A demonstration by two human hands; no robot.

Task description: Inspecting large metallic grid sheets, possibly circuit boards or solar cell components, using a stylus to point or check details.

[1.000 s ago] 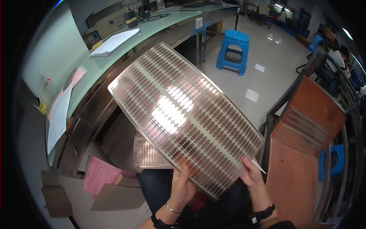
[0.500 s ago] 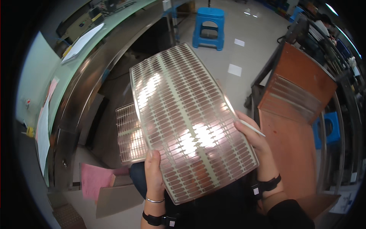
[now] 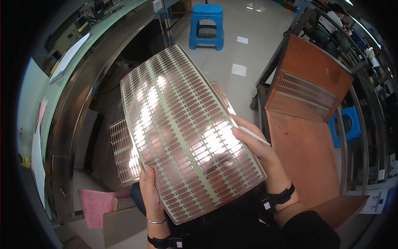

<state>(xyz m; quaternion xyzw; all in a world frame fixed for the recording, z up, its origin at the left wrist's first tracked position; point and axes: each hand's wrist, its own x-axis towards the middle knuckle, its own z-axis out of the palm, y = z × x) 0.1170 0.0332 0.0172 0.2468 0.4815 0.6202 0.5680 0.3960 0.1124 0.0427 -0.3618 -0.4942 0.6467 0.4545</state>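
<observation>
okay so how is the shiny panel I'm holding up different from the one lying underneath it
The held panel is lifted and tilted, gripped by the left hand at its lower edge and the right hand at its side; the lower panel lies flat beneath. The held panel shows whole, while the lower panel is mostly hidden, only its edges peeking out. Strong glare streaks the held panel; the lower panel catches only a small patch. Both carry rows of small coppery rectangles.

Bright overhead light, strong fisheye bend

White glare patches streak the glossy panel [image 3: 186, 133] and spot the shiny floor [image 3: 244, 45]; the centre is sharp, straight edges curve outward, and the corners fall into black vignette.
</observation>
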